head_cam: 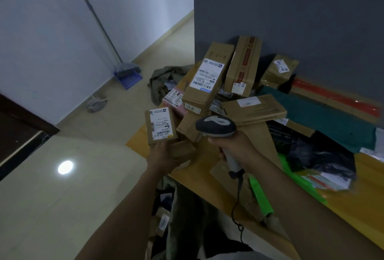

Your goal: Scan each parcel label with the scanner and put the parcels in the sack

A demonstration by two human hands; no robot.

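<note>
My left hand (164,156) holds a small brown cardboard parcel (161,125) upright from below, its white barcode label facing me. My right hand (234,145) grips the handle of a grey handheld scanner (216,126), whose head points left toward the parcel, a short gap away. The scanner's black cord (236,207) hangs down toward my body. Below my arms, at the table's near edge, a dark open sack (182,218) holds several parcels.
A pile of brown boxes (207,81) and plastic mailers (320,156) covers the wooden table (207,178) against a grey wall. An olive cloth (162,79) lies behind the pile. A broom and blue dustpan (128,75) lean on the white wall at left, over tiled floor.
</note>
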